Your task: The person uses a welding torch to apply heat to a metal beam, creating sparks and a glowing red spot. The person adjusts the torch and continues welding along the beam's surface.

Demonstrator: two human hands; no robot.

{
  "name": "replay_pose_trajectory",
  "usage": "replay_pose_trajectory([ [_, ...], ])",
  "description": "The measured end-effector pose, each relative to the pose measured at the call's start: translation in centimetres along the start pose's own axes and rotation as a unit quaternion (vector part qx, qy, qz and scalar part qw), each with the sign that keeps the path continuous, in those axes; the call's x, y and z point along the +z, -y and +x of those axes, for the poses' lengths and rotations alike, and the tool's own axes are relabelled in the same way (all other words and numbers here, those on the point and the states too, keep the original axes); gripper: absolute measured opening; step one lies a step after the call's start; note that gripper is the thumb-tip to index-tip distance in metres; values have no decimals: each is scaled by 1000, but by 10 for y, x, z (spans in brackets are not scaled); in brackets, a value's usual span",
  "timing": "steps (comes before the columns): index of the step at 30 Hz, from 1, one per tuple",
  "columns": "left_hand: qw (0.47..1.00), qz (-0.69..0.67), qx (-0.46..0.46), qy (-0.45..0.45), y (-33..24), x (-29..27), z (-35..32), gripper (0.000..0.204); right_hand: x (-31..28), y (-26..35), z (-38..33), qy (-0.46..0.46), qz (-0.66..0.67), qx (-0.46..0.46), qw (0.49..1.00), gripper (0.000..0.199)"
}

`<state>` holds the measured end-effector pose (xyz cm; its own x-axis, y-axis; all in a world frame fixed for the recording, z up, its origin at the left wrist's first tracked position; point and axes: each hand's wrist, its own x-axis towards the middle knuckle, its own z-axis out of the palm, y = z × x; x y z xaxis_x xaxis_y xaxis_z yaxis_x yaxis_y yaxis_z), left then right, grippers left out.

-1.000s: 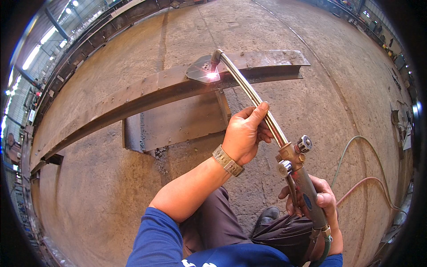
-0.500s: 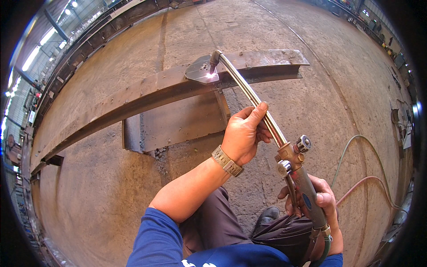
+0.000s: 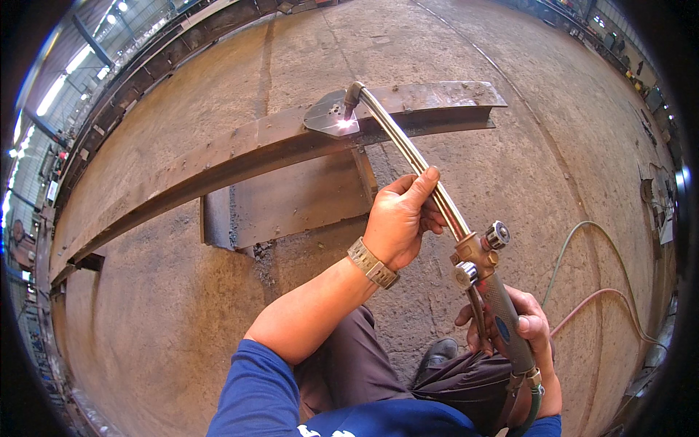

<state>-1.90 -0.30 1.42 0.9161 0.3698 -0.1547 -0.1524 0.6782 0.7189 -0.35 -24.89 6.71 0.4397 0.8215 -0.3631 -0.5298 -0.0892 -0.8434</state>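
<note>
A cutting torch (image 3: 415, 156) slants from my lap up to a dark steel plate (image 3: 324, 116). Its bent head (image 3: 352, 98) points down, and a bright glow (image 3: 345, 124) burns at the plate's near edge. The plate lies on top of a long rusty steel beam (image 3: 218, 149). My left hand (image 3: 404, 218), with a watch on its wrist, is closed around the torch's metal tubes. My right hand (image 3: 528, 320) grips the dark ribbed handle, its fingers by the lever under it. Knurled valve knobs (image 3: 498, 234) sit between my two hands.
Under the beam stands a wide steel section (image 3: 298, 193) with upright flanges. Green and red hoses (image 3: 593, 291) curve over the concrete floor at the right. My shoe (image 3: 439, 353) is close below the torch. Racks and steel members line the far left edge.
The glow at the torch tip looks slightly larger and brighter. My hands, the torch and the plate hold almost the same positions.
</note>
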Motion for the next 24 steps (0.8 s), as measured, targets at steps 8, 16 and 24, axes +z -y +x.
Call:
replay_pose_trajectory([
  [8,1000,5,2,3,2,-1,1,32,1,0,0,-5,7,1,1000,102],
  [16,1000,-4,-12,5,1,-1,1,26,-4,-6,1,4,54,-18,998,99],
  [24,1000,-9,-10,5,2,-2,2,26,2,2,-1,-1,-4,4,1000,104],
])
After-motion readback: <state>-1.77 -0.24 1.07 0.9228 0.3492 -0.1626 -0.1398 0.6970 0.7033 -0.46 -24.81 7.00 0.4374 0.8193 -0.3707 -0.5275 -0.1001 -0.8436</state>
